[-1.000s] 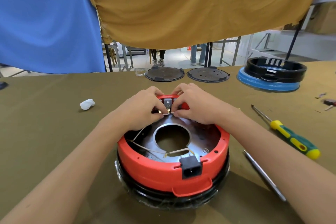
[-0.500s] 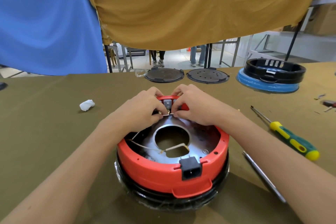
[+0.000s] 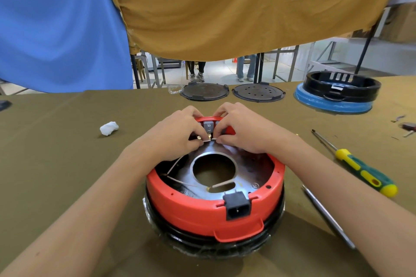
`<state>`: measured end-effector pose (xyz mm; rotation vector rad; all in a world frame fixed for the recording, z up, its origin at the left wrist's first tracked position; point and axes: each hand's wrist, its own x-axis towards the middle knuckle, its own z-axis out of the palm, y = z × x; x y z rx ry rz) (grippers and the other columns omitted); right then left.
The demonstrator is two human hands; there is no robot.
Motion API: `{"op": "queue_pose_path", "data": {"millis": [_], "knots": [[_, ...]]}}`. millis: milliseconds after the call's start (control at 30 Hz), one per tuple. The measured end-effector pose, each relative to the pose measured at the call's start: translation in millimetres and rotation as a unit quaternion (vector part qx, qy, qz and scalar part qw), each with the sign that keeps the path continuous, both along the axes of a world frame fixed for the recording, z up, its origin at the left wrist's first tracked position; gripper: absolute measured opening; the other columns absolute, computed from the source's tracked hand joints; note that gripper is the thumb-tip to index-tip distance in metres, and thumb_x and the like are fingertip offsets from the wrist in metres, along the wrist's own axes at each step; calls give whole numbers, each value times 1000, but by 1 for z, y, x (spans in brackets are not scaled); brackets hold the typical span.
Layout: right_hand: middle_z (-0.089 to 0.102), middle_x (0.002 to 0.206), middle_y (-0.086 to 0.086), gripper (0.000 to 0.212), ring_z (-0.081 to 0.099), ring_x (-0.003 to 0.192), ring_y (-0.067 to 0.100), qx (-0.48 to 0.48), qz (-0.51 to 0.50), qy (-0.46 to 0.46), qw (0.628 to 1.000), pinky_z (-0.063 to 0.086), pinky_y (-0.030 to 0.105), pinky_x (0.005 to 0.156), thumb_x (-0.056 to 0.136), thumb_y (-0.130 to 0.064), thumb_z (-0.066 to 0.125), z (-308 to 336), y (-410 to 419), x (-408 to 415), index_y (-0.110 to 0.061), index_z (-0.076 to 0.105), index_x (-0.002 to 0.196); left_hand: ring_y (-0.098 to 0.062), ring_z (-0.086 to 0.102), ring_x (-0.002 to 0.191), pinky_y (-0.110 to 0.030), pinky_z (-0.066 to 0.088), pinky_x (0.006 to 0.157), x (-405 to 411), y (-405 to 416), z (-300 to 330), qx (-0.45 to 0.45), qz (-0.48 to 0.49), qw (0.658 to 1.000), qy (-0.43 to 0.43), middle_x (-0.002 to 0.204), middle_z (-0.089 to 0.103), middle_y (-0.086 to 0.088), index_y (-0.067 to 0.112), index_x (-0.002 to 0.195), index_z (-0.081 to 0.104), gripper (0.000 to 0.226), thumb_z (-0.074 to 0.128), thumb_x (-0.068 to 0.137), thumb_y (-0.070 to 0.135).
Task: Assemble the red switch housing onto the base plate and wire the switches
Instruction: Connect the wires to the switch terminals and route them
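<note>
The red switch housing (image 3: 193, 209) is a round ring seated on a black base, in front of me on the olive cloth. Inside lies the shiny metal base plate (image 3: 247, 171) with a round hole. A grey switch (image 3: 209, 125) sits in the housing's far wall. My left hand (image 3: 177, 135) and my right hand (image 3: 243, 130) meet just below that switch, both pinching a thin white wire (image 3: 210, 140) between fingertips. More white wires (image 3: 177, 180) trail across the plate. A black power socket (image 3: 237, 204) is clipped in the near wall.
A yellow-green screwdriver (image 3: 360, 168) and a metal rod (image 3: 328, 216) lie to the right. A white wad (image 3: 109, 128) rests left. Two dark round plates (image 3: 258, 92), a black ring on a blue disc (image 3: 337, 94) and small parts (image 3: 407, 127) sit farther back.
The hands stay at the far switch with small finger movements. The loose wire near the plate's hole has shifted slightly.
</note>
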<state>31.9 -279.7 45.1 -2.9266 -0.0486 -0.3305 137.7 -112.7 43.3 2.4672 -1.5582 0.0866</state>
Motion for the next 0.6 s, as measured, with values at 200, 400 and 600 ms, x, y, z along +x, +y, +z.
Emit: {"op": "queue_pose_path", "data": {"millis": [200,400,600], "knots": [[47,132,-2,10,38,115,20,-6,0,3,1000,37,37,100,93,-27,65,0,0,0,-26,75,89,-19,45,122,-43,41,103,1,-1,0,6,4,1000,4,140,40,1,38,110,74,22,63,95,27],[47,131,-3,11,37,114,18,-6,1,3,1000,37,36,99,93,-26,65,0,0,0,-27,74,87,-21,41,125,-46,42,103,0,0,1,24,3,1000,-3,142,37,1,40,111,73,22,61,96,27],[47,131,-2,11,38,116,20,-7,0,3,1000,38,38,100,93,-27,65,1,0,0,-26,75,88,-20,43,123,-45,43,102,-1,-1,1,15,7,1000,-7,141,38,1,39,110,73,22,61,96,28]]}}
